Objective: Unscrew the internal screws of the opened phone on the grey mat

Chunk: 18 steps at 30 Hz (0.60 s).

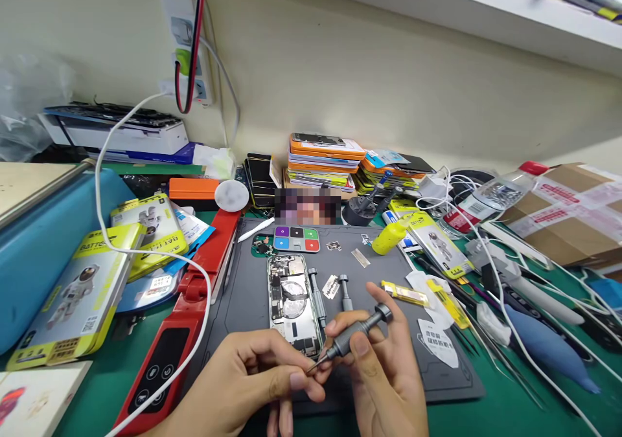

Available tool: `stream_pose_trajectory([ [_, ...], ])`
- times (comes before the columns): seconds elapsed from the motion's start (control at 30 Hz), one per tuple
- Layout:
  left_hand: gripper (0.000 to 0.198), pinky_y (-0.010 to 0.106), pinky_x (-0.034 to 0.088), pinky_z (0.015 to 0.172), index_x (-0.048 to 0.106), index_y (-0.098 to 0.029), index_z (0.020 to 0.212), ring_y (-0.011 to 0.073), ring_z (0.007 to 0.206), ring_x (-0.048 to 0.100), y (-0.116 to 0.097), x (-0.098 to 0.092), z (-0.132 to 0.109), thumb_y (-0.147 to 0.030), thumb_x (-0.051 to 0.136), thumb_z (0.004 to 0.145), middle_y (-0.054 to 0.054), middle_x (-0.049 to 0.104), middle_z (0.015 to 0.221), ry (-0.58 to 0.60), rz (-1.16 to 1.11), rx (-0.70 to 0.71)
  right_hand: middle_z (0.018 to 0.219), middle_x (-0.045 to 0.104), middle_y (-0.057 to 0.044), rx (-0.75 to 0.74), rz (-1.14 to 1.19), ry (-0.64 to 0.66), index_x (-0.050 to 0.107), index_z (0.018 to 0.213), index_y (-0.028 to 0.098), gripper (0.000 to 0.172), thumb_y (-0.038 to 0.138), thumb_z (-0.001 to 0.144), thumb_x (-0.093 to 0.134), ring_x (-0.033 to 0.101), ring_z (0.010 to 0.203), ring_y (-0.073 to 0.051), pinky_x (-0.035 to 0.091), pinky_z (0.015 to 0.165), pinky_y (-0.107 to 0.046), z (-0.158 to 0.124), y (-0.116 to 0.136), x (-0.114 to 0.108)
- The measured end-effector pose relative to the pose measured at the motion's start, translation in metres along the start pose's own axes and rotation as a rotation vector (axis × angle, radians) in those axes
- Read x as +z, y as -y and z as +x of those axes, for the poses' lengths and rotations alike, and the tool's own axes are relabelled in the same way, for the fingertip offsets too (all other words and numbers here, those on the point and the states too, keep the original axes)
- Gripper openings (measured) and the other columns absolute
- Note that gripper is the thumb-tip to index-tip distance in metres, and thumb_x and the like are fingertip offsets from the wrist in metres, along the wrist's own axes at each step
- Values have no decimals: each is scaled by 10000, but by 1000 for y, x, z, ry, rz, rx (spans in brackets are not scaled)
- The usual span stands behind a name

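Right hand (pixel 383 372): closed round the grey precision screwdriver (pixel 354 333), thumb on top of the barrel and fingers under it, above the near edge of the repair mat (pixel 243 294).
Screwdriver: tilted, with its swivel cap up and to the right and its thin tip down and to the left, pointing out of the grip toward the other hand.
Left hand (pixel 247 379): thumb and forefinger pinched together right at the screwdriver tip. I cannot tell whether a screw sits between them.
Opened phone (pixel 291 301): flat on the mat with its innards showing, just beyond both hands; its near end is just beside the left fingers.
Spare drivers: two more screwdrivers (pixel 317 294) lie on the mat just right of the phone, untouched.
Screw tray (pixel 296 238): coloured squares, at the far edge of the mat, beyond the phone.
Yellow bottle (pixel 391 235): lying near the far right corner of the mat.
Red device (pixel 189 314): long, lying along the left edge of the mat, with a white cable (pixel 204 294) looped over it.
Battery boxes (pixel 82 288): yellow, stacked at the left of the bench, well apart from the hands.
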<state>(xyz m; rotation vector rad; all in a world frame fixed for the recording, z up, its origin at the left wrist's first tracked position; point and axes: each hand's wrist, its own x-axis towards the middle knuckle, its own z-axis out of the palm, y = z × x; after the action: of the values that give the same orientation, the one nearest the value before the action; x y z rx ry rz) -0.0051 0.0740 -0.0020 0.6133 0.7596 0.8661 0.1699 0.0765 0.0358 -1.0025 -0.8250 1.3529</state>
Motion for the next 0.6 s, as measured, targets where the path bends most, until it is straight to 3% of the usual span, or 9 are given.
stream_pose_trajectory([
  [0.13,357,153,463,437,815,-129,875,108,476,696,-1,1,0,-443,966,798,126,870,870,-9,7,-1,955,761,-13,14,21,-5,370,1551,344,638,400,1032,737,746,674,-179,655,614,-306,1,-1,-1],
  [0.33,359,169,484,476,837,-139,883,100,492,685,-11,6,-4,-465,961,798,131,874,905,1,43,-8,983,757,-27,-20,27,112,355,1554,336,610,387,1053,701,748,673,-177,660,606,-308,5,-5,-11],
  [0.47,394,206,515,527,864,-185,1099,126,559,705,-11,2,-8,-536,836,923,135,876,1016,23,202,14,1014,749,-29,-30,66,61,412,1550,329,508,367,1089,623,737,665,-149,675,647,-298,6,0,-12],
  [0.53,389,247,554,614,844,-228,1208,165,658,745,-5,-3,-10,-537,666,1054,121,875,1050,147,467,150,1035,750,-49,-141,42,-35,438,1562,311,488,360,1101,589,744,704,-157,684,652,-302,7,4,-11],
  [0.6,408,291,560,701,827,-240,1244,207,744,762,5,-10,-14,-470,507,1138,113,875,1015,395,841,436,1034,745,-65,-283,-69,-103,449,1585,305,500,336,1104,582,758,795,-187,692,640,-315,10,8,-10],
])
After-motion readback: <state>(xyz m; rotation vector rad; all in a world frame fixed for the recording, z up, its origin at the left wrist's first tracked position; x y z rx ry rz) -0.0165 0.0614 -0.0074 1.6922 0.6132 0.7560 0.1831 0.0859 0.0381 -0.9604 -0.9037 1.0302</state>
